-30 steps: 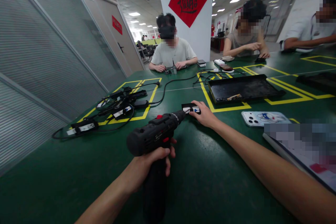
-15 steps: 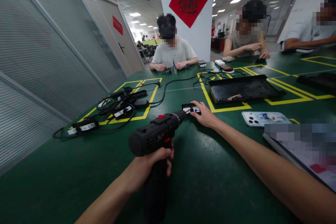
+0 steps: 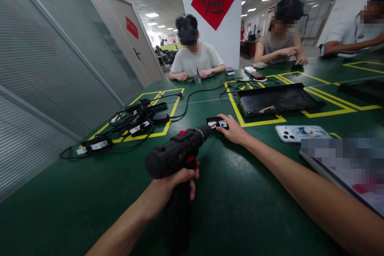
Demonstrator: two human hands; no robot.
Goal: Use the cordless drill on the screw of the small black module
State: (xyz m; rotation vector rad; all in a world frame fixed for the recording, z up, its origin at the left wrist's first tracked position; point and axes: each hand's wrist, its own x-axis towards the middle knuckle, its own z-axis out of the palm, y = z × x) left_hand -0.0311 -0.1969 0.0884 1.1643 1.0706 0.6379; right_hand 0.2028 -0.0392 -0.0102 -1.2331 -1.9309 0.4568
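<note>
The left hand (image 3: 171, 180) is grasping the drill (image 3: 171, 152), its grip closing around the handle with the thumb crossing the back, and the nose is pointing forward and rightward. The right hand (image 3: 234, 131) is pinching the small part (image 3: 211, 120) at its right end, apparently steadying it against the desk (image 3: 234, 200) just ahead of the nose. Whether the bit is seating properly is too small to tell. Good work here is probably depending on keeping the bit in line with the part, pressing evenly and squeezing the trigger lightly, while the right fingers are bracing firmly without straying toward the tip. Farther out, the phone (image 3: 303, 133) is lying right of the right forearm, the black tray (image 3: 258, 100) is resting beyond it, and tangled cables (image 3: 144, 111) are lying leftward.
</note>
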